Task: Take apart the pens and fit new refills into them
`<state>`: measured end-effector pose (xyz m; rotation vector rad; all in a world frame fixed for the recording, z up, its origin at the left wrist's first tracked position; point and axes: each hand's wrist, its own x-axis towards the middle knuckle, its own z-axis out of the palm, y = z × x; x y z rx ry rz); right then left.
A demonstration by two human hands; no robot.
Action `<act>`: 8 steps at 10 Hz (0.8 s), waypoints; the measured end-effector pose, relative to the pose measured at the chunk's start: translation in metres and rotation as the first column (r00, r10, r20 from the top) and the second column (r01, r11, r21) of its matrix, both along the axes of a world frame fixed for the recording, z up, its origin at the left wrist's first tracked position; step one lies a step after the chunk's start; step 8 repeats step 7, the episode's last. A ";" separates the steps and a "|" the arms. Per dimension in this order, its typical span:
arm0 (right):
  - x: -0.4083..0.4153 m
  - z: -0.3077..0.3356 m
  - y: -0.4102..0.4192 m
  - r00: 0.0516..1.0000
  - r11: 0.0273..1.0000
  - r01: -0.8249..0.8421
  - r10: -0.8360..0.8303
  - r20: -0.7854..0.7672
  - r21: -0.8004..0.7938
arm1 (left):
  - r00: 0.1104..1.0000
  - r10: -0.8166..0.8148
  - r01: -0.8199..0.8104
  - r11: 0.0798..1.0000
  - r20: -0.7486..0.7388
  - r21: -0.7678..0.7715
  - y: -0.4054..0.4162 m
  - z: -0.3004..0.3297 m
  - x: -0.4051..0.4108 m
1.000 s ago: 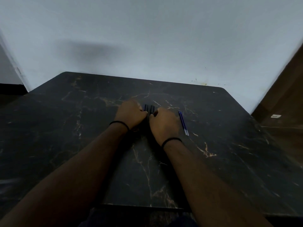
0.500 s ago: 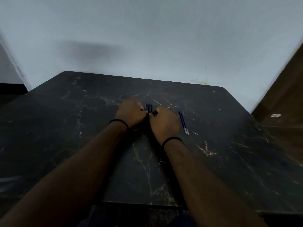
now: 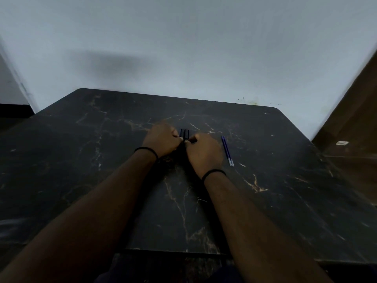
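Nearest the camera, two bare forearms reach forward over the near edge of the dark marbled table (image 3: 183,211), each wrist ringed by a thin black band (image 3: 145,149). The forearms and the backs of the hands cover most of what lies beneath them, so the near ends of the pens are hidden. The left hand (image 3: 162,138) and right hand (image 3: 205,153) sit side by side, knuckles up, thumbs meeting in the middle; both have fingers curled and appear to pinch the pens (image 3: 184,134), whose dark far ends stick out just beyond the thumbs, between the two hands. How many pens there are is hard to tell in the dim light. Just to the right of the right hand, apart from it, two blue refills (image 3: 227,150) lie together on the table. Beyond the hands the tabletop runs to a pale wall (image 3: 183,48).
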<state>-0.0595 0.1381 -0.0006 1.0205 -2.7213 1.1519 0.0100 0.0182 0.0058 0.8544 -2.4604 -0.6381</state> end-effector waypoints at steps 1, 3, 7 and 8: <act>-0.001 -0.001 -0.001 1.000 1.000 0.008 -0.007 0.005 -0.021 | 1.000 -0.003 0.003 1.000 0.021 -0.025 0.002 0.002 0.000; -0.003 -0.004 -0.001 0.999 0.992 0.033 -0.029 0.036 -0.121 | 1.000 0.016 -0.015 0.999 0.009 -0.041 0.006 0.003 0.001; -0.001 -0.002 0.015 0.998 0.944 0.037 -0.021 0.053 -0.327 | 0.983 0.139 -0.144 0.989 -0.118 -0.037 0.011 -0.005 0.002; -0.001 -0.002 0.015 0.998 0.944 0.037 -0.021 0.053 -0.327 | 0.983 0.139 -0.144 0.989 -0.118 -0.037 0.011 -0.005 0.002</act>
